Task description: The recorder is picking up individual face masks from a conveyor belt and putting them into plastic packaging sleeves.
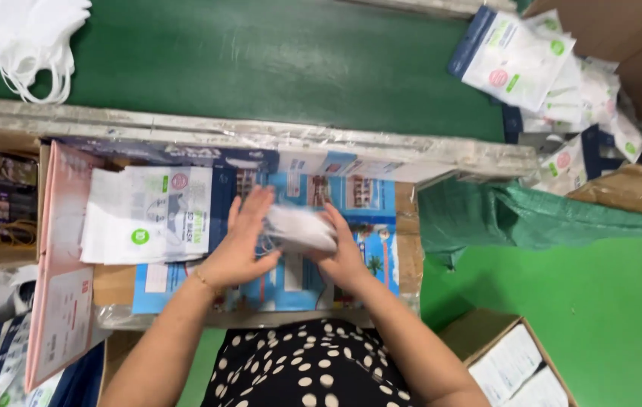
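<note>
Both of my hands meet over a blue printed sheet (370,226) on a small work surface. My left hand (239,245) and my right hand (343,252) press from either side on a folded white face mask (302,228) held between them. Motion blur hides the fingers' exact grip. Just left of my left hand lies a stack of flat white and blue pouches (148,215).
A green conveyor belt (276,60) runs behind a taped ledge (223,132). Loose white masks (19,38) lie top left, filled pouches (554,83) pile up top right. A phone (10,197) sits at left, a pink box (61,301) beside it, a cardboard box (509,362) bottom right.
</note>
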